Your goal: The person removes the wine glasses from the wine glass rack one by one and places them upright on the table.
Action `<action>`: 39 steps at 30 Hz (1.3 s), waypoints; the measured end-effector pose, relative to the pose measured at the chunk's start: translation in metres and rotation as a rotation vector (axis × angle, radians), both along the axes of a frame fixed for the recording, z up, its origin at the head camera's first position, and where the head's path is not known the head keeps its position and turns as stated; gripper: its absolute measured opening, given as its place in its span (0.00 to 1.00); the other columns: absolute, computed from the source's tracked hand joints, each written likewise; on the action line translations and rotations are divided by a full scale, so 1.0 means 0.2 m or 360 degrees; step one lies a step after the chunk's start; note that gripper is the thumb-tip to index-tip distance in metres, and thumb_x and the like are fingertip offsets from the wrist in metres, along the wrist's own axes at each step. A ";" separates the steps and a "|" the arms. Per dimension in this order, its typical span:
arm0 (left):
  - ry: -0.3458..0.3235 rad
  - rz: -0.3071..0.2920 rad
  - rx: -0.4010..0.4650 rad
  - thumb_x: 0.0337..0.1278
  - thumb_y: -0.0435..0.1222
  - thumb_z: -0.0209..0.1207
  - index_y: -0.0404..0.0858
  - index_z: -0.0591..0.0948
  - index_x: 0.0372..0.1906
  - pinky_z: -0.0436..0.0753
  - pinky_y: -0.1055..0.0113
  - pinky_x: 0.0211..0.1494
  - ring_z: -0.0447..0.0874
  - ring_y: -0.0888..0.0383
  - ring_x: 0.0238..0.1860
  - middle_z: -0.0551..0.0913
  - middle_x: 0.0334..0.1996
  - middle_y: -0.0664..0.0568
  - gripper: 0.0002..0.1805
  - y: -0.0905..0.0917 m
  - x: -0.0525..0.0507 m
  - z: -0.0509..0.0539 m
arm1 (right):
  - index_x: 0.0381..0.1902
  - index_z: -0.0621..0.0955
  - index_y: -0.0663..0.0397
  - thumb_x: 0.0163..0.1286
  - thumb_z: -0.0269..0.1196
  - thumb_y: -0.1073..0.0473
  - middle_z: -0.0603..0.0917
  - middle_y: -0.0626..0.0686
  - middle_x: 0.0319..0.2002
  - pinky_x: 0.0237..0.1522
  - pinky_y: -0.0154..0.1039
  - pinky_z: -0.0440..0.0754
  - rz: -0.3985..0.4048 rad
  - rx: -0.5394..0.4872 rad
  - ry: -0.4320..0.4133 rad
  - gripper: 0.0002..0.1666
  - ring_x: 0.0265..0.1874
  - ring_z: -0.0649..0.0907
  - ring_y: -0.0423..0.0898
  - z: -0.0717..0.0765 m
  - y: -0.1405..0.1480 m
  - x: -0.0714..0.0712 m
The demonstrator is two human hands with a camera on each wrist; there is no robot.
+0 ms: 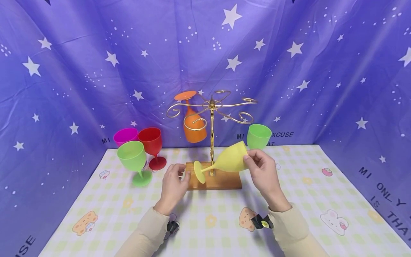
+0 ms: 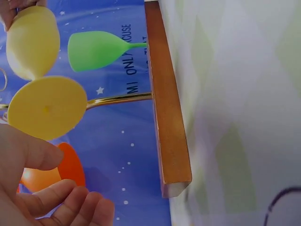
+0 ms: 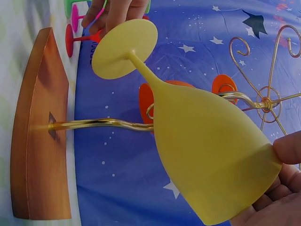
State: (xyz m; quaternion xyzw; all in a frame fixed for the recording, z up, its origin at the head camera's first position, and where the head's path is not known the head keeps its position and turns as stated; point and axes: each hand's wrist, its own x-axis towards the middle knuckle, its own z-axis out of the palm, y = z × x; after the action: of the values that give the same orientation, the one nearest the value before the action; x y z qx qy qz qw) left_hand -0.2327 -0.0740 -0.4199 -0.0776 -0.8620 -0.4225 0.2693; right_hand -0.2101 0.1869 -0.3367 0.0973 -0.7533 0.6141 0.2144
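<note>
My right hand [image 1: 264, 173] pinches the rim of a yellow plastic wine glass [image 1: 232, 157], thumb on the outside. The glass lies nearly sideways in the air before the rack, its round foot pointing left. Close to that foot, my left hand [image 1: 174, 180] has thumb and fingers apart, with nothing between them; the left wrist view shows a gap between the hand and the yellow foot [image 2: 47, 108]. Behind the glass stands a gold wire stemware rack [image 1: 212, 132] on a wooden base [image 1: 221, 184]. An orange wine glass [image 1: 194, 128] hangs upside down from one of its curled arms.
Upright at the left are a light green glass [image 1: 132, 157], a red glass [image 1: 151, 141] and a magenta glass [image 1: 125, 135]. Another green glass [image 1: 258, 135] stands behind the rack at right. A checkered cloth [image 1: 208, 235] covers the table; a starry curtain [image 1: 179, 43] surrounds it.
</note>
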 end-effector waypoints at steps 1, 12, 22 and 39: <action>-0.0027 0.0003 0.0026 0.49 0.31 0.65 0.31 0.82 0.39 0.78 0.60 0.36 0.80 0.48 0.31 0.80 0.31 0.43 0.11 0.00 0.00 0.00 | 0.36 0.80 0.68 0.67 0.59 0.69 0.80 0.57 0.30 0.30 0.30 0.76 -0.0002 0.0011 0.0017 0.05 0.27 0.77 0.42 0.00 0.00 0.00; -0.0241 0.0061 0.0056 0.49 0.33 0.66 0.31 0.82 0.39 0.77 0.58 0.37 0.80 0.50 0.32 0.80 0.32 0.43 0.12 -0.02 -0.02 -0.03 | 0.35 0.81 0.66 0.66 0.59 0.70 0.77 0.55 0.26 0.24 0.30 0.72 -0.0027 0.0076 0.0117 0.04 0.22 0.74 0.41 -0.01 0.00 0.00; -0.0461 0.0029 0.0053 0.48 0.33 0.66 0.29 0.81 0.44 0.79 0.58 0.38 0.81 0.53 0.32 0.81 0.33 0.44 0.17 -0.03 -0.02 -0.05 | 0.33 0.83 0.63 0.65 0.60 0.69 0.80 0.54 0.26 0.26 0.30 0.73 -0.0087 0.0194 0.0188 0.04 0.23 0.75 0.42 -0.01 0.01 0.01; -0.0762 -0.0086 0.0162 0.44 0.31 0.67 0.26 0.80 0.41 0.80 0.65 0.34 0.80 0.58 0.29 0.81 0.29 0.48 0.16 -0.05 -0.04 -0.07 | 0.32 0.84 0.57 0.62 0.62 0.69 0.84 0.49 0.31 0.39 0.28 0.75 -0.0175 0.0449 0.0298 0.05 0.33 0.79 0.42 -0.01 0.02 0.01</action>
State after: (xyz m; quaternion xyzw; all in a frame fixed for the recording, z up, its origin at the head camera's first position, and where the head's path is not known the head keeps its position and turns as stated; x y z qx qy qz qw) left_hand -0.2402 -0.0835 -0.4341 0.0154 -0.8764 -0.4788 0.0493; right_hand -0.2085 0.1904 -0.3394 0.1418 -0.8130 0.4778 0.3011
